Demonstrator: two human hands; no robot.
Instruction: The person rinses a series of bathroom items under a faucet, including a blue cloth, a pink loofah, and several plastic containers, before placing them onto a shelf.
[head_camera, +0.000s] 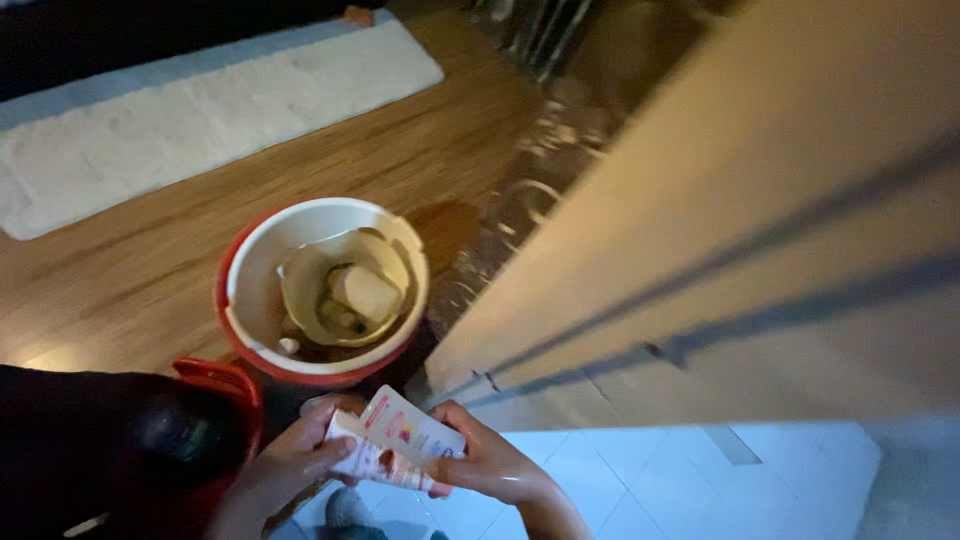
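Both of my hands hold a small white packet (395, 440) with pink and red print at the bottom of the head view. My left hand (290, 460) grips its left end with thumb on top. My right hand (490, 465) pinches its right end. Just beyond the packet stands a red bucket (240, 340) with a white inside, holding a pale bowl-shaped piece (300, 285) and a pale lump (365, 292).
The bucket stands on a wooden floor (130, 270). A pale rug (200, 110) lies at the far left. A beige door or panel (740, 220) slants across the right. White floor tiles (680, 480) lie below my hands. A dark shape (100, 450) fills the lower left.
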